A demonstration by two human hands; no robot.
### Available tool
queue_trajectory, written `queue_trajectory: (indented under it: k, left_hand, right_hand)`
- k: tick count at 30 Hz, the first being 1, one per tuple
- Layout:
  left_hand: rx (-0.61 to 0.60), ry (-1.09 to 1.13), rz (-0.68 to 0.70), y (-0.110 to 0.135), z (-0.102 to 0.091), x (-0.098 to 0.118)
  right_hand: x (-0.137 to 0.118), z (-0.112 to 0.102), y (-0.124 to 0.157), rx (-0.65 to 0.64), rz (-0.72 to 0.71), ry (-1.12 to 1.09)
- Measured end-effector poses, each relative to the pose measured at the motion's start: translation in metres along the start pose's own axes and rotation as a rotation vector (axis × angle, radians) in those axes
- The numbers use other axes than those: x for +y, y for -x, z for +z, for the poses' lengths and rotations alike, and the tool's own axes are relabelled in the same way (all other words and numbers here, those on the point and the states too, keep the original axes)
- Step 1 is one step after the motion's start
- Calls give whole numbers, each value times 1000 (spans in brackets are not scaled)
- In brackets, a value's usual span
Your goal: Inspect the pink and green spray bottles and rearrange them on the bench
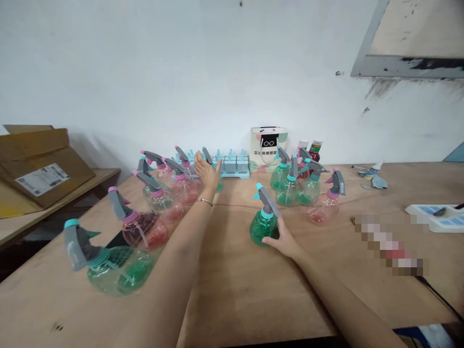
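Observation:
My right hand [286, 239] is wrapped round the lower right side of a green spray bottle [261, 224] with a grey head and turquoise nozzle, which stands upright on the wooden table. Farther off, my left hand [207, 173] is stretched out with thumb and fingers apart. It is next to another green spray bottle [220, 184], which it partly hides; whether they touch I cannot tell. Left of my left forearm, several pink and green spray bottles stand in a row, including a near green one [119, 270] and a pink one [145, 229].
More spray bottles, one of them green [287, 191] and one pink [324, 209], stand at right. A light-blue ice-pop mould [237, 166], a paper bag [266, 162] and sauce bottles [316, 151] line the wall. A cardboard box [43, 164] is at left; a white tray [422, 212] lies right.

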State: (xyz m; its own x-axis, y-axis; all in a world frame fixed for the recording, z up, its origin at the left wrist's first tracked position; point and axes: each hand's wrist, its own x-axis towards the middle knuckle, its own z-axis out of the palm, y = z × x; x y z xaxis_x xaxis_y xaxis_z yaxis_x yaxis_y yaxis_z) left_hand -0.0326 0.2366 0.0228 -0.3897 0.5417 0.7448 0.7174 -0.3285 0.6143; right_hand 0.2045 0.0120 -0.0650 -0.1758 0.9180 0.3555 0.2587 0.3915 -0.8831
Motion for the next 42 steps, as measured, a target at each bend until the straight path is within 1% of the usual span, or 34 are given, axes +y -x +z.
queue_trajectory:
  k: [3,5,6,7,9,10,12,14,16,18,21,23,25,28,30,31,33,36,39,42]
  left_hand:
    - [70,165,18,19,-15,14]
    - [40,355,39,42,-30,23]
    - [-23,464,64,57,-40,28]
    - [-130,564,113,72,-50,32]
    - [-376,692,231,102,-71,41]
    - [-502,718,245,115,-82,46]
    - [-695,720,194,134,-99,53]
    - [-795,697,108,145,-111,59]
    - [-843,694,70,149,-120,63]
    - [-861,719,61,149,-126,66]
    - [-806,768,-5,148,-136,68]
    - [-790,795,-45,146,-144,67]
    - [-844,836,-61,143,-153,65]
    - [-974,931,-113,136,-166,59]
    - [-1073,1032,-178,133,-172,55]
    - [-1121,1092,-216,132,-175,52]
    - [-1185,1213,-287,130,-178,47]
    - [-1204,1341,-355,132,-179,45]
    - [-1235,1406,-393,137,-179,50]
    - [-1310,1416,-398,144,-178,57]
  right_hand:
    - [3,0,0,-11,-10,-6]
    - [6,1,0,-9,-10,-14]
    - [7,2,0,-3,-9,-19]
    - [9,3,-1,1,-8,-24]
    - [10,5,-2,1,-13,-32]
    - [10,7,-2,-4,-16,-33]
    - [10,10,-2,-10,-24,-30]
    - [8,13,-2,-15,-48,-16]
    - [6,16,-1,-45,-99,13]
    - [2,18,1,-111,-153,73]
    - [-2,19,5,-229,-179,212]
    - [-4,16,6,-269,-175,288]
    - [-6,11,7,-251,-152,333]
    - [-6,0,5,-144,-129,424]
    - [-4,-6,3,-74,-116,547]
    - [-2,-8,3,-59,-92,628]
    - [2,-9,2,-84,-12,797]
    - [5,-5,1,-178,66,961]
    - [4,-2,2,-209,71,996]
    - [2,0,5,-252,26,969]
